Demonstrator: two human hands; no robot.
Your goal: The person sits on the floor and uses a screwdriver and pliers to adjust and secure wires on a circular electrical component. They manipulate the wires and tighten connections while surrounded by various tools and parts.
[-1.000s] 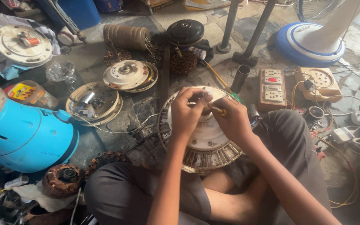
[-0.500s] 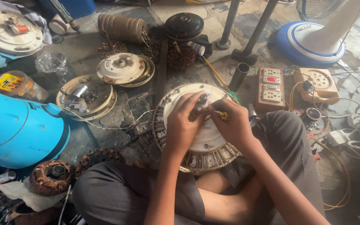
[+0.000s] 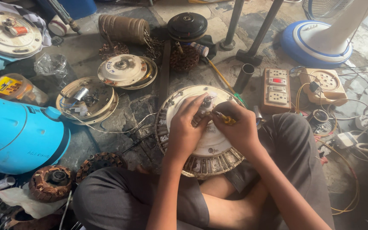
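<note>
— Now, both hands on the round fan motor (image 3: pixel 205 145), resting in the lap above the crossed legs?

— Yes. Left hand (image 3: pixel 187 127) wraps the small metal shaft (image 3: pixel 206 103) at its centre; right hand (image 3: pixel 238 127) is clenched on a yellow-handled screwdriver (image 3: pixel 224 118), tip at the shaft.

— Containers?

— One clear plastic jar (image 3: pixel 11 88) near the floor's left edge, yellow contents, kind unclear. One open cream motor shell (image 3: pixel 87 99) holds wires and a small metal cylinder.

— Others?

— Two copper-wound coils (image 3: pixel 51 182), ribbed and brown, by the blue domed housing (image 3: pixel 15 136).
</note>
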